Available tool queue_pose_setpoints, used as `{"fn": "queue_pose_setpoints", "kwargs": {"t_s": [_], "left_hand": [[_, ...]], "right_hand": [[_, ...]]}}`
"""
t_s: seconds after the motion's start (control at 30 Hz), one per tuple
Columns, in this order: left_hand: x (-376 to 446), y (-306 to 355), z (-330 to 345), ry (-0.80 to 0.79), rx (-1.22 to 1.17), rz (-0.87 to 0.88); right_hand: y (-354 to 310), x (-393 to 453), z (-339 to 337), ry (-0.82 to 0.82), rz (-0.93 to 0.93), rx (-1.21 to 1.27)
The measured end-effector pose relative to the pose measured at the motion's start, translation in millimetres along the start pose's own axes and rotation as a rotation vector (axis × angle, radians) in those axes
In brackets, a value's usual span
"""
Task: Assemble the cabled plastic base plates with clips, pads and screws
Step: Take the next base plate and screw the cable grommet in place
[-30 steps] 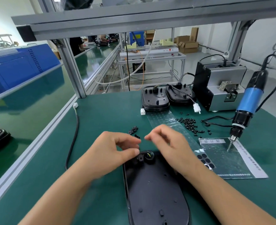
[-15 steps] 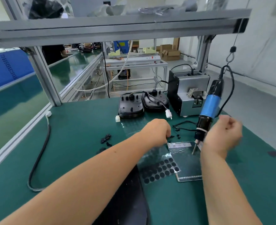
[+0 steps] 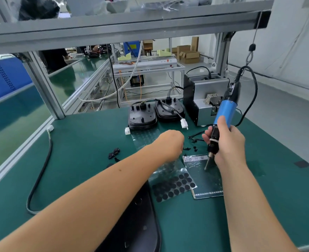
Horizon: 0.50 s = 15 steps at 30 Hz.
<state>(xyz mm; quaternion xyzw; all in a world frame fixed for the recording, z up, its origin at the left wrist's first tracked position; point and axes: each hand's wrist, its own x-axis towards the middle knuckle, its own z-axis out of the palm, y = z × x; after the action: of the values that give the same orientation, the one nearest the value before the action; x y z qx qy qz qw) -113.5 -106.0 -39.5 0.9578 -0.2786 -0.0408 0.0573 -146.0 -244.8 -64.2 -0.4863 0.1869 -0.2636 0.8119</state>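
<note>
A black plastic base plate (image 3: 137, 224) lies at the near edge of the green table, partly under my left forearm. My left hand (image 3: 172, 142) reaches over the scattered black screws (image 3: 192, 148), its fingers curled down and hidden from view. My right hand (image 3: 226, 142) grips the blue electric screwdriver (image 3: 224, 113), which hangs from a cable, tip down over a clear sheet. A sheet of round black pads (image 3: 173, 186) lies between my arms. Black clips (image 3: 113, 153) sit to the left.
Two cabled black base plates (image 3: 142, 117) with white connectors stand at the back, beside a grey screw feeder box (image 3: 203, 100). A black cable (image 3: 39, 175) loops along the left side. An aluminium frame surrounds the bench.
My right hand has closed round the screwdriver, which it was only reaching for before. My left hand stays over the screws. A second ago both hands were at the near base plate.
</note>
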Motion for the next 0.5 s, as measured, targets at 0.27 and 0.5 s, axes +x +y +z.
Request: {"fn": "queue_pose_setpoints", "kwargs": {"t_s": [0.27,0.5], "left_hand": [[-15.8,-20.0,-9.9,0.144,-0.216,-0.046],[-12.3,-15.7,-2.7,0.152,-0.337,-0.089]], "right_hand": [[-10.4,-23.8,16.6,-0.25,0.017,0.32],[-13.9,-37.1,17.9,-0.312,0.049,0.374]]}}
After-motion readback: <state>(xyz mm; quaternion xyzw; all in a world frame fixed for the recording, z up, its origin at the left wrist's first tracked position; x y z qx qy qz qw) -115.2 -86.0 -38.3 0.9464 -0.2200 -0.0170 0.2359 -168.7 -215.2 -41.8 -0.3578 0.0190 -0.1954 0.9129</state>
